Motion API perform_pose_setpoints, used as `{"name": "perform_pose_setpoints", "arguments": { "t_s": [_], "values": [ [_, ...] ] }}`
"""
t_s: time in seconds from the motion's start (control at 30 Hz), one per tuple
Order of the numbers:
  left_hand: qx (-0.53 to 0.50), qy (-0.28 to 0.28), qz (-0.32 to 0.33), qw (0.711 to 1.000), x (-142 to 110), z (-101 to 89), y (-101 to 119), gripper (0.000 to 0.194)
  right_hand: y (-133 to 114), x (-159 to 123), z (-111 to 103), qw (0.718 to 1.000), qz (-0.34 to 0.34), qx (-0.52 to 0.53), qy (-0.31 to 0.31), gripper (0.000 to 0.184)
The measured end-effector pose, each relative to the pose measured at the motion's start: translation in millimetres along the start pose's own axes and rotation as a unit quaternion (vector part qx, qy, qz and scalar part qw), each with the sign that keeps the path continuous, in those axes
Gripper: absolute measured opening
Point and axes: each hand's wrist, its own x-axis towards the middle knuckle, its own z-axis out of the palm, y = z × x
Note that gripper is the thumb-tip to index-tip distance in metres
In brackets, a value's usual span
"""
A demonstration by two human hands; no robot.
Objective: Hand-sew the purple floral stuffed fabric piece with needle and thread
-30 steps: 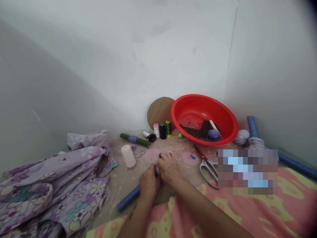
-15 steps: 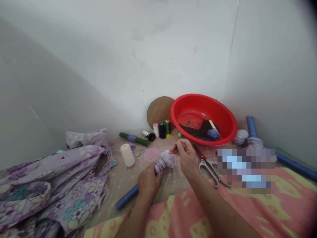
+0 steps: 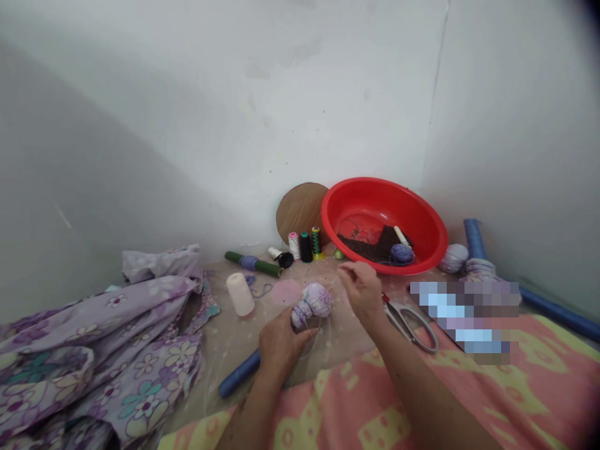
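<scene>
My left hand (image 3: 281, 347) is shut around the neck of a purple floral cloth bundle (image 3: 313, 305), which is tied onto the end of a blue rod (image 3: 239, 373). The rod slants down-left from my palm and rests near the mat. My right hand (image 3: 360, 290) hangs just right of the bundle and apart from it, its fingertips pinched. A thin pale thread (image 3: 332, 286) seems to run from the bundle up to those fingertips, though it is faint.
Beyond my hands stand a red plastic basin (image 3: 384, 225), several thread spools (image 3: 305, 245) and a cream thread cone (image 3: 240, 294). Steel scissors (image 3: 410, 325) lie to the right. Floral cloth (image 3: 103, 350) is heaped at left, and a pink-and-yellow blanket (image 3: 375, 412) lies in front.
The floral bundle has come into view from between my hands. My right hand has risen and moved right, away from it, and my left hand still grips the rod's end.
</scene>
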Motion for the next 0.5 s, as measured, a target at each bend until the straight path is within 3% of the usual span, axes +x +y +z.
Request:
{"name": "perform_pose_setpoints", "arguments": {
  "t_s": [0.1, 0.2, 0.4, 0.5],
  "values": [
    [0.001, 0.003, 0.004, 1.000, 0.1, 0.7, -1.2, 0.058, -13.7, -8.0, 9.8, 0.979, -0.098, -0.070, -0.166, 0.011],
    [0.002, -0.001, 0.006, 1.000, 0.3, 1.0, -1.2, 0.058, -25.4, -16.3, 16.5, 0.946, -0.158, -0.119, -0.258, 0.011],
    [0.009, 0.008, 0.011, 1.000, 0.1, 1.4, 0.1, 0.056, -24.9, -28.7, 34.2, 0.905, -0.205, -0.200, -0.315, 0.015],
    [0.011, 0.000, 0.004, 1.000, -0.7, -0.2, 0.3, 0.055, -22.3, -30.5, 40.4, 0.909, -0.200, -0.192, -0.311, 0.016]
  ]
}}
